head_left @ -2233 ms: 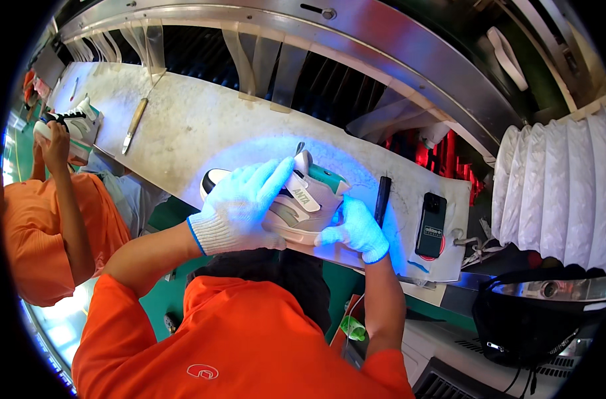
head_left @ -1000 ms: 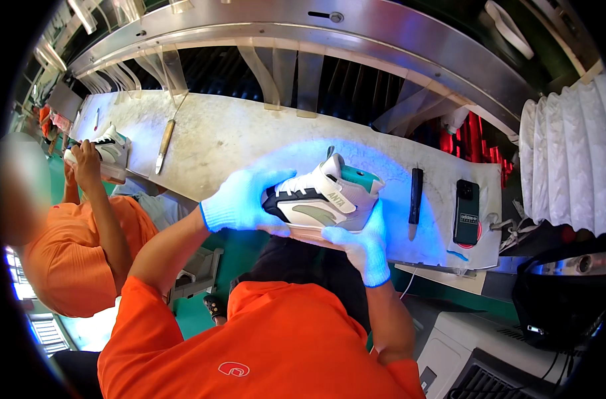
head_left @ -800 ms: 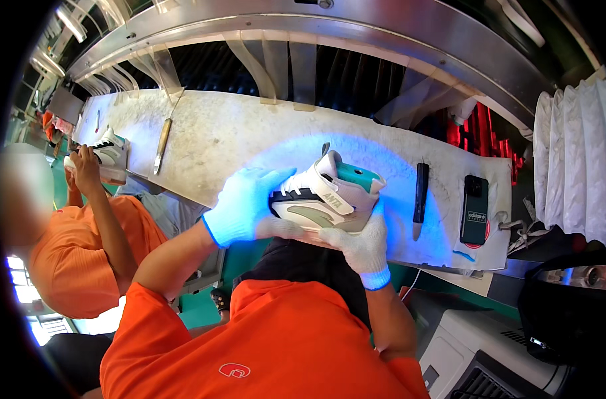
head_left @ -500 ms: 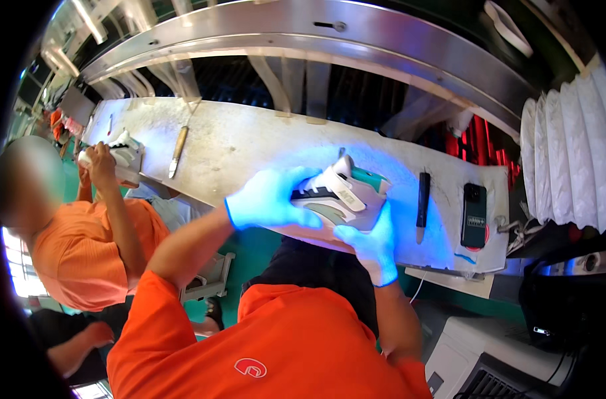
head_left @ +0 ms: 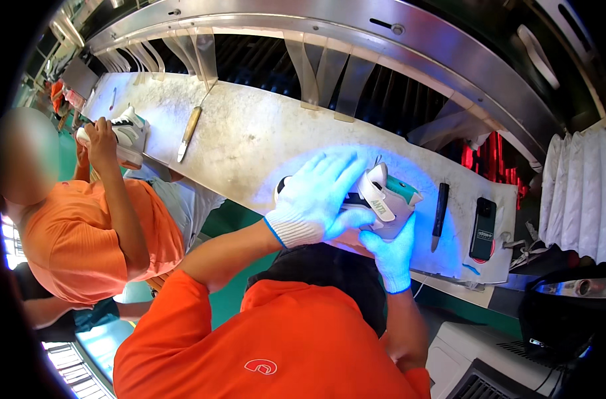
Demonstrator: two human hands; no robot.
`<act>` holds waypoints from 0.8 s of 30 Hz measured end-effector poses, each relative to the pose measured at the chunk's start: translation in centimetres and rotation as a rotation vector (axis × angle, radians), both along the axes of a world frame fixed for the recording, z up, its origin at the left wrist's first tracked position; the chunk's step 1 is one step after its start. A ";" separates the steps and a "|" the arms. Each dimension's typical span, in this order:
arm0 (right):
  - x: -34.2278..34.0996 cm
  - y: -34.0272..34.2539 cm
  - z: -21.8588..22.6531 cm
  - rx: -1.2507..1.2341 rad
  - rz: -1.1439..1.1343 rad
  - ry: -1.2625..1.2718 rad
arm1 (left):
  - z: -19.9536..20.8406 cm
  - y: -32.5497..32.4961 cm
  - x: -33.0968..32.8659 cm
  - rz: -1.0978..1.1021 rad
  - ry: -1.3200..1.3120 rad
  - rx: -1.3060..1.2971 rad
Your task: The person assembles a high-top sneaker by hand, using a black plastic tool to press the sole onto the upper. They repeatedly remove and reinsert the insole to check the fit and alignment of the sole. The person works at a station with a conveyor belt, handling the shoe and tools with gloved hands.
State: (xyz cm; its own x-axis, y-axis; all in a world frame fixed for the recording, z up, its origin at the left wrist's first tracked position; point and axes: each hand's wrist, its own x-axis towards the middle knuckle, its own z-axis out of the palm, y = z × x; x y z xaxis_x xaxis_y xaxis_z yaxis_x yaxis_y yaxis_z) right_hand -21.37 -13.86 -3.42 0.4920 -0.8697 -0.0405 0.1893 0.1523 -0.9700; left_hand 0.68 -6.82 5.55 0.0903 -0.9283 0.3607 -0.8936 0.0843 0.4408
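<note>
A white and grey sneaker (head_left: 397,211) with black and green parts and a pale strap is held at the front edge of the worktable, under a patch of blue light. My left hand (head_left: 323,199), in a white knit glove, lies across its front and laces with fingers stretched out and thumb apart. Much of the toe is hidden beneath it. Wrapped round the heel end is my right hand (head_left: 391,256), gloved the same way, its thumb on the near side. The heel points right.
On the worktable (head_left: 250,133), a black-handled knife (head_left: 440,216) and dark phone (head_left: 483,229) lie right, a wooden-handled knife (head_left: 191,130) left. Clear strips (head_left: 313,73) hang from a metal machine behind. A co-worker (head_left: 110,226) at left holds another sneaker (head_left: 131,136). White pleated ducting (head_left: 575,193) stands right.
My left hand has moved from the toe's side up over the sneaker's front, fingers now extended across it. The right hand keeps hold of the heel. The whole view has shifted slightly.
</note>
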 end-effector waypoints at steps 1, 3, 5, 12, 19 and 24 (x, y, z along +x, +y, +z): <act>0.1 -0.2 0.3 0.005 -0.009 -0.001 | -0.1 0.1 -0.1 0.043 0.069 -0.086; 0.0 -0.4 0.9 -0.041 0.006 0.038 | -0.8 0.8 0.0 0.122 0.190 -0.262; 0.0 -0.7 0.9 -0.068 0.035 0.030 | -2.4 2.0 0.9 0.071 0.473 -0.370; 0.1 -1.0 0.7 -0.066 0.055 0.002 | -2.1 7.7 13.2 0.170 1.181 0.069; -0.2 -0.7 0.9 -0.071 0.057 0.046 | -4.4 6.8 14.6 -0.244 1.319 0.522; -0.2 -0.6 1.1 -0.032 0.058 0.012 | -5.2 4.1 15.7 -0.390 1.316 0.665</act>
State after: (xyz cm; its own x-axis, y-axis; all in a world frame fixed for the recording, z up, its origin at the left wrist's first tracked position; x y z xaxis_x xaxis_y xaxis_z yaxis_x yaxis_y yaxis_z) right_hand -21.56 -14.43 -2.28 0.5409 -0.8408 -0.0195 0.1696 0.1318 -0.9767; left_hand 16.38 -2.77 0.38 -0.2773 -0.9257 -0.2571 0.1823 -0.3135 0.9319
